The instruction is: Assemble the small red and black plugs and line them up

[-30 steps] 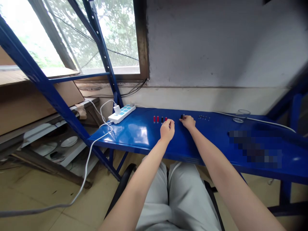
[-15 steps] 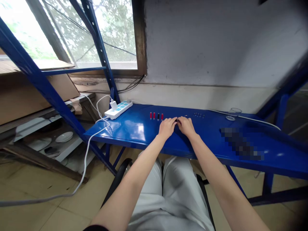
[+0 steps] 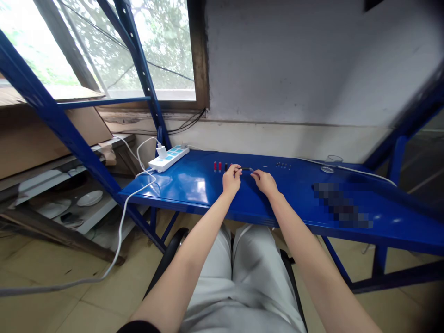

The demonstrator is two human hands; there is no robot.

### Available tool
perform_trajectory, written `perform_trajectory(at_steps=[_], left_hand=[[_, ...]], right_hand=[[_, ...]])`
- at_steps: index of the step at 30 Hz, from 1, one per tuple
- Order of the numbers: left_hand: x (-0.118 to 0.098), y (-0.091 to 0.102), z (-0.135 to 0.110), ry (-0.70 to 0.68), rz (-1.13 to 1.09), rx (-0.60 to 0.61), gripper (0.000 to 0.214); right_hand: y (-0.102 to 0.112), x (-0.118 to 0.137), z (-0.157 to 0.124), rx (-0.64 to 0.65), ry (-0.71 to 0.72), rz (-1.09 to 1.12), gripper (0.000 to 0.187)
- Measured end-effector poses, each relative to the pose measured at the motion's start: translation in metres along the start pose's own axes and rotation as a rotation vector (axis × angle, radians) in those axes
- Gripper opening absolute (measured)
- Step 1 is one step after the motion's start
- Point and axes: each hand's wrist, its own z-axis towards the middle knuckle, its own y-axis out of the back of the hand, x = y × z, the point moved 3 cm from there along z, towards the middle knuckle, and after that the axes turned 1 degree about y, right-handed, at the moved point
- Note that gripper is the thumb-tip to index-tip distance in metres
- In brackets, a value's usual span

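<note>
A slim dark rod spans the gap between the left hand and right hand, over the glossy blue tabletop. Each hand pinches one end tightly, the right end paler, presumably to steady it. Small red cylinders sit side by side, seemingly kept within reach.

Pale grey trousers — black sleeve
</note>
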Motion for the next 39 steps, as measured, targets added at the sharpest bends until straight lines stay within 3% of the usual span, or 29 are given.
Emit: perform_trajectory(at_steps=[24, 39], left_hand=[[0.005, -0.005, 0.0, -0.007, 0.072, -0.009, 0.016], [0.007, -0.012, -0.002, 0.087, -0.131, 0.158, 0.016]], right_hand=[[0.007, 0.008, -0.004, 0.01, -0.022, -0.234, 0.031], [0.009, 0.009, -0.004, -0.045, 0.015, -0.163, 0.032]])
